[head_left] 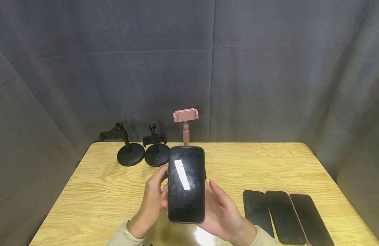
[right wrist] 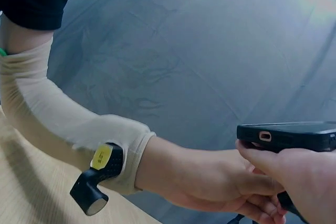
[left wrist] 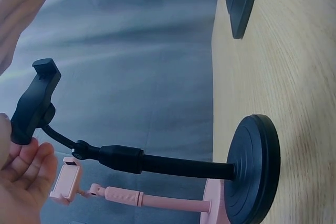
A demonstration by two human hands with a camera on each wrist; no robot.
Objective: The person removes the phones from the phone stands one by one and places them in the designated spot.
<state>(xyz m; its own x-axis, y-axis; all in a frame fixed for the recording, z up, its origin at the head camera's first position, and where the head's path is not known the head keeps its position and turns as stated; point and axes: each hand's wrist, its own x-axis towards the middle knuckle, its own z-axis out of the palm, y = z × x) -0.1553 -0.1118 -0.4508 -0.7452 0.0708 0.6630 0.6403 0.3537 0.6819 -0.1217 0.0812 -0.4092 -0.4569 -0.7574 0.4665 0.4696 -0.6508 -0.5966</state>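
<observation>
A dark-screened smartphone (head_left: 187,201) in a black case stands nearly upright in the head view, its screen facing me. My right hand (head_left: 221,213) grips it from behind and along the right edge, and fingertips show at its left edge. Behind it, mostly hidden in the head view, is a black phone stand; the left wrist view shows its clamp (left wrist: 34,103), its pole (left wrist: 184,166) and its round base (left wrist: 249,169) on the table. My left hand (head_left: 151,196) holds the clamp with curled fingers. Whether the phone touches the clamp is hidden.
Two more black phone stands (head_left: 131,154) (head_left: 157,155) stand at the back left of the wooden table (head_left: 244,164). A pink phone stand (head_left: 185,116) is behind the held phone. Three phones (head_left: 284,217) lie side by side at the right. Grey curtains (head_left: 269,85) surround the table.
</observation>
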